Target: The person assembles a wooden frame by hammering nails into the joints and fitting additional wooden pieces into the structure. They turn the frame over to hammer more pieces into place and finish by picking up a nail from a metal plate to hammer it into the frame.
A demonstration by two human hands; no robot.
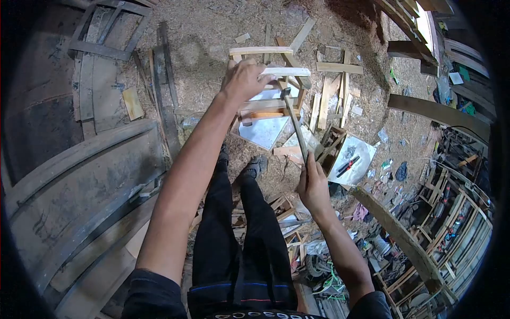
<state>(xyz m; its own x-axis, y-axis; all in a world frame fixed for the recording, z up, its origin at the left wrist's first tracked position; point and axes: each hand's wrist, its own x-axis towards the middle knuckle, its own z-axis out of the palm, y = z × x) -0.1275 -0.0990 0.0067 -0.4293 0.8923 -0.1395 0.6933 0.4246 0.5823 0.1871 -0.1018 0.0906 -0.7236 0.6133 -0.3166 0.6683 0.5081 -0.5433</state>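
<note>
My right hand (314,186) is wrapped round the long wooden handle of a hammer (296,123). The hammer's dark head (286,92) is just below a pale wooden slat (289,71). My left hand (244,81) grips the near end of that slat, its thumb side against the wood; the fingertips are partly hidden. A second pale slat (260,50) lies across the far side of a small wooden frame (301,98). Below the frame is a white-topped board (264,131), partly covered by crosspieces.
Red-and-black pliers (348,166) rest on a white panel (353,157) at the right. Loose wood strips (324,103) are scattered over the dirt floor. Long planks (87,154) lean at the left. A long beam (398,228) and heaped scrap (446,212) fill the lower right.
</note>
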